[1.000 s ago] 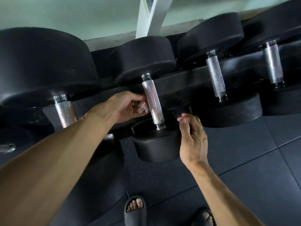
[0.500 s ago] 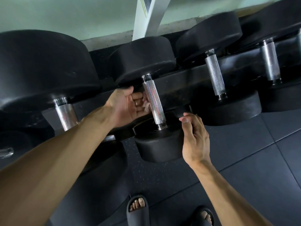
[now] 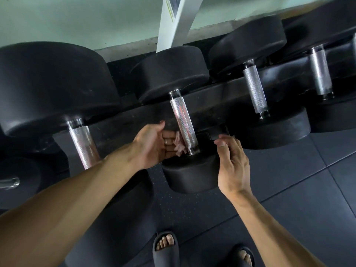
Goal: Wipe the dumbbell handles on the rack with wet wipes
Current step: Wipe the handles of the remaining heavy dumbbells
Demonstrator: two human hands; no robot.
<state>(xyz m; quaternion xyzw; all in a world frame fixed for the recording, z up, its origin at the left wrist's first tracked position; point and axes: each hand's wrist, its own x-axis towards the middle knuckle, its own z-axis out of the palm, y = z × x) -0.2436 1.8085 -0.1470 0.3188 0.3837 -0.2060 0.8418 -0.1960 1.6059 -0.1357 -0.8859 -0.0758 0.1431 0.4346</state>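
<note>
Landmark: the knurled silver steel handle [image 3: 184, 123] of the middle black round-headed dumbbell, lying slanted across the black rack rail [image 3: 221, 101].
Wipe: a crumpled pale pinkish wet wipe [image 3: 179, 144] is pressed against the lower left side of that handle, just above the near collar.
Left hand: the left hand [image 3: 154, 145] sits just left of the handle, fingers curled, bunching the wipe between fingertips and palm; a ring shows on one finger.
Right hand: the right hand [image 3: 233, 166] is just right of the handle's lower end, fingers loosely spread and bent, holding nothing; whether its fingertips touch the rack edge cannot be told.
Near head: the black near head [image 3: 190, 176] of the middle dumbbell juts out below the handle, between the two hands, its front edge overhanging the floor.
Neighbours: a silver handle [image 3: 83, 145] lies well left of the landmark, partly behind the left forearm; another silver handle [image 3: 255, 88] lies to its right, and a third [image 3: 320, 71] further right.
Open room: bare handle shows above the wipe up to the far black head [image 3: 171, 72]; dark rubber floor tiles [image 3: 289, 189] lie open right of the right hand.
Feet: two dark slide sandals [image 3: 165, 245] stand on the floor below the landmark.
</note>
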